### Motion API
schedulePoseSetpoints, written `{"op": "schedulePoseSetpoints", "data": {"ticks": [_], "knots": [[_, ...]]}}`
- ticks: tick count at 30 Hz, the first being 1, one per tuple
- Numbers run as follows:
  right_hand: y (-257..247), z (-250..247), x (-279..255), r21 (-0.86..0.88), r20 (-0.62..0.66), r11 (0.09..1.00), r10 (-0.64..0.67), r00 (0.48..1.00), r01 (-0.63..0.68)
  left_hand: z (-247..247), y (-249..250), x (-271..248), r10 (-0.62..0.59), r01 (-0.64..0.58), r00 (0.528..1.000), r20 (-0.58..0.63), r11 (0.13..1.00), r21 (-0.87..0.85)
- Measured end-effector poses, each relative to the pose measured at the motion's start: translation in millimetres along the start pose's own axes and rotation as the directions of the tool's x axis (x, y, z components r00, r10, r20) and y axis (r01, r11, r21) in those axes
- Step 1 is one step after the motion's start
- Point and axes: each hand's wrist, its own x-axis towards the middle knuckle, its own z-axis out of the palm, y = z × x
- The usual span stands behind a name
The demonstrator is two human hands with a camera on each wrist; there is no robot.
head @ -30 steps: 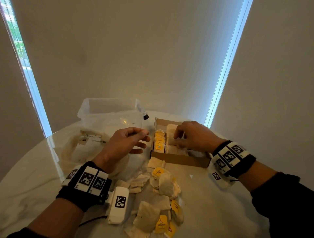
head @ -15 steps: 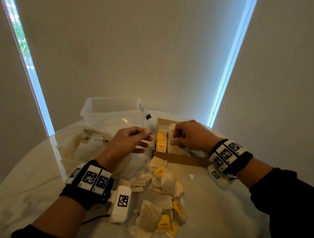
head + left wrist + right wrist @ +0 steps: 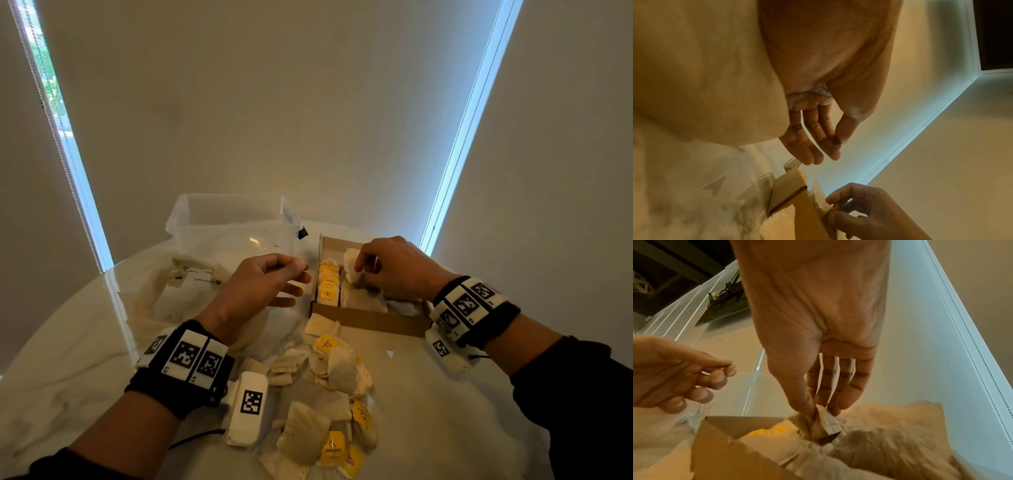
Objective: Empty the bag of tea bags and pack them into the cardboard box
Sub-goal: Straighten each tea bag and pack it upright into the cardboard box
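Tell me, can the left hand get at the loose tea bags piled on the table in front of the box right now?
Probably yes. The left hand hovers beside the cardboard box, thumb meeting fingertip with nothing visible between them. The loose tea bags lie uncovered on the table just below it, with nothing between.

Beige blinds (image 3: 274, 102) cover windows, daylight edging them, behind a round white table (image 3: 428, 394).
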Motion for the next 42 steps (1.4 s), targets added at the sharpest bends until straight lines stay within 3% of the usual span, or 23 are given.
{"op": "schedulePoseSetpoints", "data": {"ticks": [6, 10, 15, 23, 27, 32, 35, 39, 42], "knots": [[-3, 2, -1, -0.007, 0.139, 1.0, -0.015, 0.99, 0.016, 0, 1, -1, -0.002, 0.002, 1.0, -0.006, 1.0, -0.009], [2, -3, 1, 0.061, 0.036, 0.998, -0.018, 0.999, 0.015, 1, 0, 0, -0.004, 0.004, 1.0, -0.008, 1.0, -0.005], [-4, 12, 3, -0.042, 0.138, 0.996, -0.071, 0.988, 0.077, 1, 1, -1, -0.004, 0.004, 1.0, -0.003, 1.0, -0.002], [6, -12, 15, 0.062, 0.001, 0.998, -0.026, 1.0, 0.026, 0, 0, 0, 0.003, -0.003, 1.0, 0.009, 1.0, 0.004], [8, -2, 16, 0.004, 0.184, 1.0, 0.023, 0.983, -0.024, 1, 0, 0, 0.008, -0.008, 1.0, 0.006, 1.0, 0.01], [16, -16, 20, 0.07, 0.036, 0.996, 0.054, 0.998, -0.056, -1, -1, 0, 0.011, -0.011, 1.0, 0.012, 1.0, 0.01], [20, -20, 22, 0.012, 0.119, 0.996, 0.083, 0.989, -0.085, -1, -2, 1, 0.009, -0.009, 1.0, 0.012, 1.0, 0.007], [32, -41, 13, 0.056, 0.126, 0.98, 0.185, 0.975, -0.193, -2, -2, 2, 0.007, -0.007, 1.0, 0.006, 1.0, 0.012], [35, -42, 2, -0.086, 0.367, 0.973, 0.23, 0.902, -0.213, -1, -2, 1, 0.001, -0.001, 1.0, 0.008, 1.0, 0.013]]}}
